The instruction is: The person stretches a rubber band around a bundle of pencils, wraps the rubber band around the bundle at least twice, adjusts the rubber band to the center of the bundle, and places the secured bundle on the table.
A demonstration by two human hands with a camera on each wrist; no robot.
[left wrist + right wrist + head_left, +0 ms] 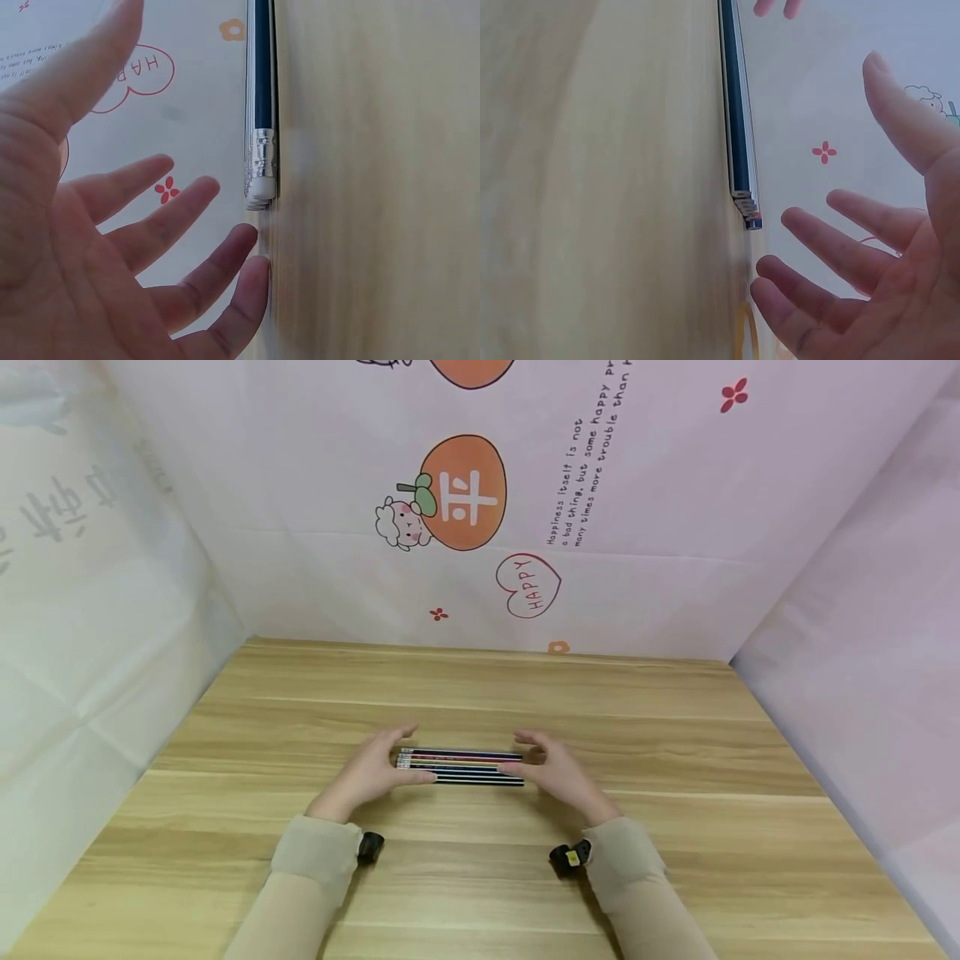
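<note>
Several pencils (465,768) lie side by side in a flat row on the wooden table, their lengths running left to right. White erasers in silver ferrules (263,161) mark their left ends; the right ends look flat and uneven in the right wrist view. My left hand (375,770) is spread around the eraser ends, thumb nearer me, fingers beyond. Around the opposite ends my right hand (551,768) is held the same way. Both wrist views show spread fingers with a gap to the pencils (737,112), and neither hand grips anything.
The wooden table (480,893) meets a printed white cloth (322,585) at its back edge. White cloth sides (90,635) rise on the left and right. A small black device (570,858) sits at each wrist.
</note>
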